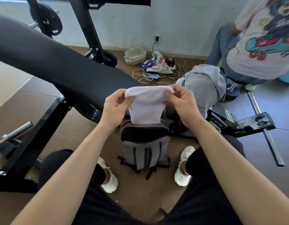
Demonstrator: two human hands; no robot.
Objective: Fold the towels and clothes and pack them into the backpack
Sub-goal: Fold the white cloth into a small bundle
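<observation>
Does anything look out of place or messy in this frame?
Nothing damaged or spilled. The left hand and right hand pinch a folded white towel above the open backpack. A grey hoodie lies bunched, unfolded, on the bench end; cables tangle on the floor by the wall.

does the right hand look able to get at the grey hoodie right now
Probably yes: the grey hoodie lies just beyond the right hand, nothing between them. But that hand, like the left hand, pinches the white towel, so it would have to let go first.
</observation>
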